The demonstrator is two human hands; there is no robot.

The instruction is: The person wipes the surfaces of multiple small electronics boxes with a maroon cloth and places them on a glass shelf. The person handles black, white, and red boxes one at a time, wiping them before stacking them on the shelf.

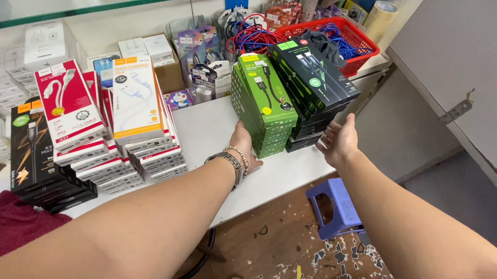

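Left hand (243,147) flat against the near side of the green box stack (262,105), fingers probably behind it, nothing gripped. Right hand (338,143) open wide, just beside the black box stack (313,86). Both stacks touch, near the counter's (208,125) front edge; red basket (349,39) behind at the back corner.

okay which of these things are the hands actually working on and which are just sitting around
In hand: left hand against green boxes; right hand open by black boxes.

Lying about: red-white boxes, red basket, tape roll, purple stool, maroon cloth.
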